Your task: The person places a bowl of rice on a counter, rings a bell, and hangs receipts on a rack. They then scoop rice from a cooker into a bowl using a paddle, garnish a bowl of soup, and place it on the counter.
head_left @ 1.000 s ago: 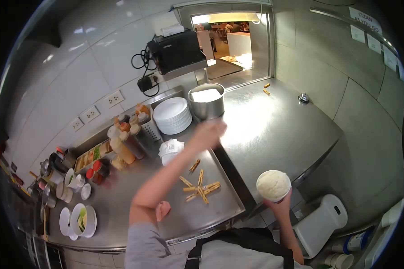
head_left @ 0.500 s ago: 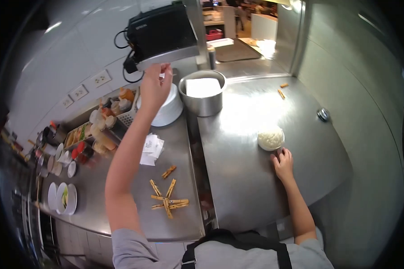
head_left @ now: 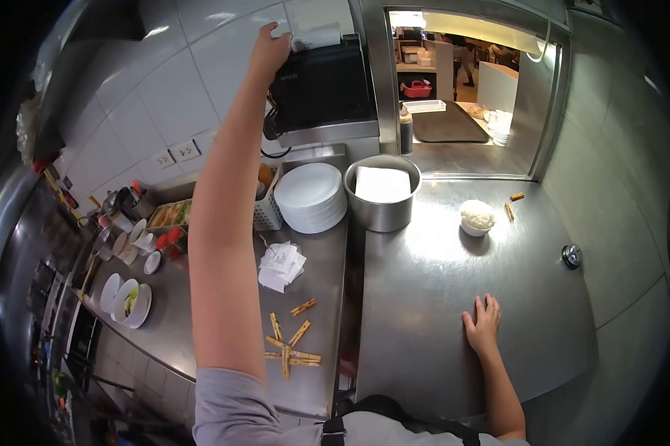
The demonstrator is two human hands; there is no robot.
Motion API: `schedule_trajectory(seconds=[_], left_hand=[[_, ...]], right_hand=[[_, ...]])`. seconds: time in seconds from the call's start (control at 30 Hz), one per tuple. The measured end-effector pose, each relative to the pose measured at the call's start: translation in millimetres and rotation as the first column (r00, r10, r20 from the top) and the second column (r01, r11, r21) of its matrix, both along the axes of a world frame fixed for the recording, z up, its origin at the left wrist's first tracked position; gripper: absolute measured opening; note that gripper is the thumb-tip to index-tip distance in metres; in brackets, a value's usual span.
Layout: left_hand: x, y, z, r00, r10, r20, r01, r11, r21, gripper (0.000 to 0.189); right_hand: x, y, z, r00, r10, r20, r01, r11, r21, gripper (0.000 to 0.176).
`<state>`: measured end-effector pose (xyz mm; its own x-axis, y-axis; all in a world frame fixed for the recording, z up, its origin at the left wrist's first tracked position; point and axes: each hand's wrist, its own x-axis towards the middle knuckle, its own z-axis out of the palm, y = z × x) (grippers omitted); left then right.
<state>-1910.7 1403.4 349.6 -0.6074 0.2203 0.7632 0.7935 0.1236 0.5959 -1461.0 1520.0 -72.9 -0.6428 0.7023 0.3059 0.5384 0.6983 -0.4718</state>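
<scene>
1 word is clear enough to read: EPSON. It is in small, pale letters on the black printer [head_left: 326, 88], near the left side of its front. The white paper [head_left: 319, 37] on top of the printer has dark marks, too blurry to read. The white slips [head_left: 281, 266] on the counter [head_left: 321, 297] have dark marks too, but they are too small to read.

Short grey sleeve [head_left: 234, 401], matching grey shirt front [head_left: 402, 430], black strap [head_left: 333, 430] over it, bare fingers [head_left: 490, 306]
</scene>
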Motion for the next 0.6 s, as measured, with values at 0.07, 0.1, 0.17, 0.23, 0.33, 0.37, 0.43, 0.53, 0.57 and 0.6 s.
schedule_trajectory(seconds=[0.07, 0.1, 0.17, 0.23, 0.33, 0.37, 0.43, 0.53, 0.57, 0.6], left_hand=[[-5.0, 2.7, 6.9, 0.999, -0.026, 0.024, 0.027, 0.999, -0.040, 0.038], [-4.5, 4.3, 11.5, 0.997, -0.057, 0.047, 0.060, 0.995, -0.074, 0.037], [16.4, -1.5, 10.8, 0.998, -0.039, 0.041, 0.048, 0.965, -0.257, 0.032], [-47.4, 3.6, 11.5, 0.967, 0.035, -0.253, -0.159, 0.857, -0.490, 0.027], [-97.5, -8.4, 13.8, 0.869, -0.096, -0.486, -0.191, 0.841, -0.507, 0.021], [-102.4, -6.2, 19.6, 0.933, -0.279, 0.227, 0.334, 0.906, -0.259, 0.034], [-51.8, -4.3, 9.4, 0.990, -0.068, 0.127, 0.085, 0.987, -0.136, 0.049], [-65.6, -5.8, 8.8, 0.997, -0.080, 0.014, 0.081, 0.981, -0.175, 0.055], [-62.5, -7.9, 8.9, 0.997, -0.079, 0.006, 0.079, 0.984, -0.161, 0.056], [-61.7, -8.1, 10.2, 0.997, -0.076, -0.003, 0.075, 0.986, -0.146, 0.056]], right_hand=[[-0.2, 1.6, -1.9, 1.000, 0.003, -0.004, -0.003, 1.000, 0.015, 0.048], [0.6, 2.2, -0.9, 1.000, 0.001, -0.010, 0.000, 0.999, 0.036, 0.048], [-1.2, -0.1, 6.4, 1.000, 0.004, 0.016, -0.004, 1.000, 0.002, 0.047], [5.5, 0.4, 13.5, 0.999, 0.035, 0.042, -0.035, 0.999, 0.012, 0.048], [10.4, 32.9, 10.9, 0.987, 0.039, -0.156, -0.055, 0.994, -0.099, 0.049], [9.9, 55.4, 11.4, 0.977, -0.030, -0.213, 0.003, 0.992, -0.126, 0.050], [8.5, 107.0, 17.3, 0.948, -0.161, -0.273, 0.119, 0.979, -0.167, 0.048], [-8.8, 203.7, -3.4, 0.914, -0.226, -0.338, 0.264, 0.962, 0.070, 0.040], [-19.2, 228.9, -6.2, 0.921, -0.242, -0.304, 0.274, 0.959, 0.068, 0.039], [-31.6, 248.1, -5.5, 0.928, -0.256, -0.271, 0.283, 0.957, 0.067, 0.038]])
